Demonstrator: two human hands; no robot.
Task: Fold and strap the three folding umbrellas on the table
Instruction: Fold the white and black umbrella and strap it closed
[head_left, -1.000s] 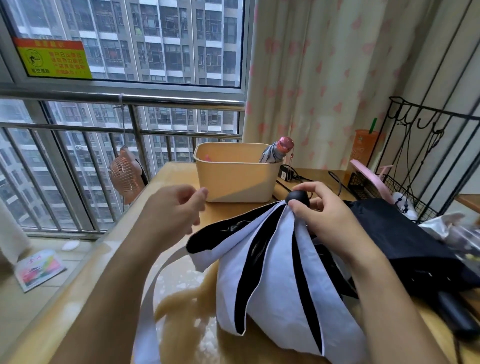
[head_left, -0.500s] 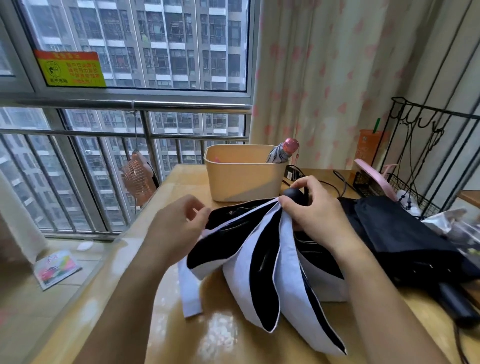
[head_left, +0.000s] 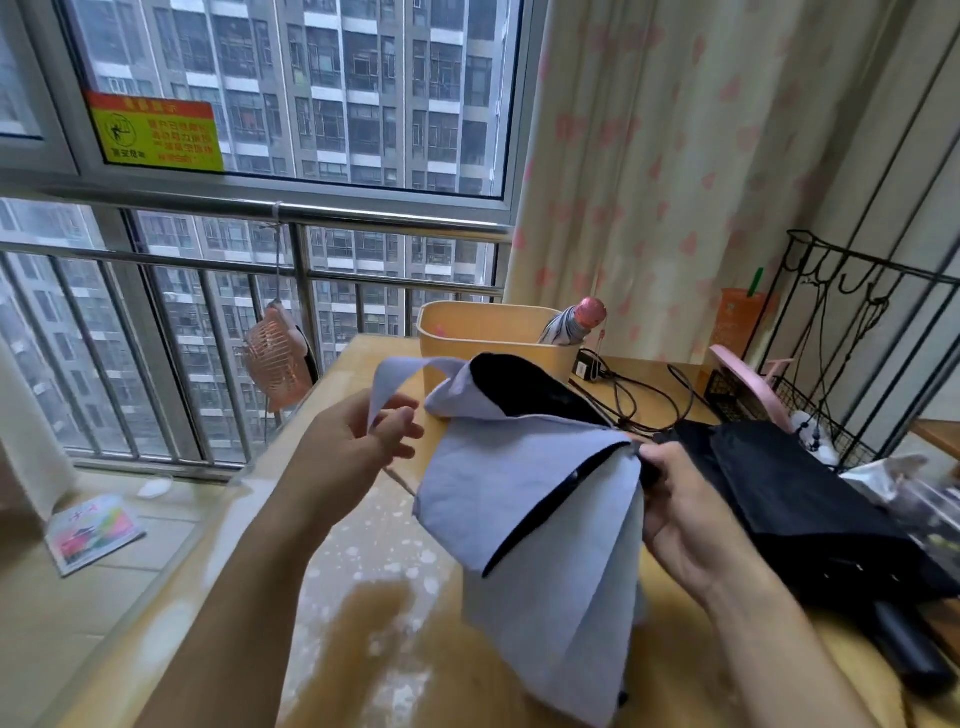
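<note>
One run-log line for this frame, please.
step: folding lavender umbrella | left hand: pinches its strap | right hand: grips its gathered end | black umbrella: loose on table | third umbrella: in beige bin

**Lilac and black up front**

Nearest, the lilac umbrella (head_left: 530, 499) flashes a black lining. To its right lies a black umbrella (head_left: 810, 499). Far side: a pale yellow bin (head_left: 483, 340), a grey umbrella (head_left: 563, 327) capped in pink, and a cream curtain (head_left: 675, 156) dotted with pink hearts.
</note>
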